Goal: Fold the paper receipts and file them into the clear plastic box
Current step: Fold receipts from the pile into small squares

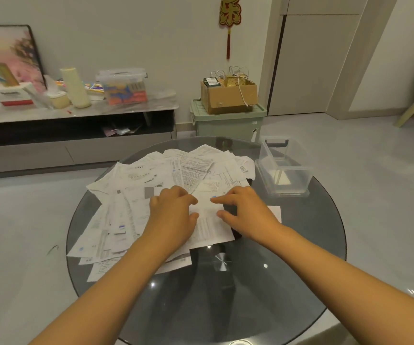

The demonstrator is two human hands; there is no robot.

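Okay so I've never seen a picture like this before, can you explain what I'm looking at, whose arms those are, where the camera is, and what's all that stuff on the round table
There is no machine here. The two bare arms belong to a person wearing a wide-angle camera on the head, so the single picture looks forward and down over their own hands.

The surface is a round dark glass table. A loose pile of paper receipts covers its far left part. At the far right edge stands a clear plastic box, open on top, with something pale lying inside.

The left hand and the right hand both rest on one receipt in front of the pile, fingertips pressing on it, apparently to fold it. Neither hand has lifted anything.

Behind are a low cabinet with clutter and a green bin carrying a cardboard box.
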